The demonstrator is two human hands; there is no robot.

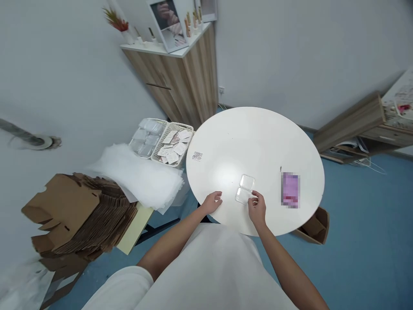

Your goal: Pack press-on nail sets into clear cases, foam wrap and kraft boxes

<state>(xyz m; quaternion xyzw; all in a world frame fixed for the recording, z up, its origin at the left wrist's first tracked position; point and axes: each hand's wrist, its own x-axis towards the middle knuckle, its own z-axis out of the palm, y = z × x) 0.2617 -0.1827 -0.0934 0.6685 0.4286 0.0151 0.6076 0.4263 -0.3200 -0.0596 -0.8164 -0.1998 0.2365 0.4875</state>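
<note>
An opened clear plastic case [242, 194] lies on the white round table [251, 129], its two halves spread out one behind the other. At its near right edge, the thumb and fingers of my right hand [257, 210] pinch the case. To the left of the case my left hand [212, 203] rests by the table's front edge, fingers apart and holding nothing. A pixelated purple item [290, 189] lies to the right of my right hand. A small sheet of dark oval shapes [197, 156] lies near the table's left edge.
Left of the table stand a basket of clear cases [147, 137] and a basket of white cards [172, 146]. White foam sheets [138, 176] and stacked flat cardboard boxes [87, 215] lie closer. A wooden cabinet [180, 82] stands behind; an open carton [316, 226] sits below right.
</note>
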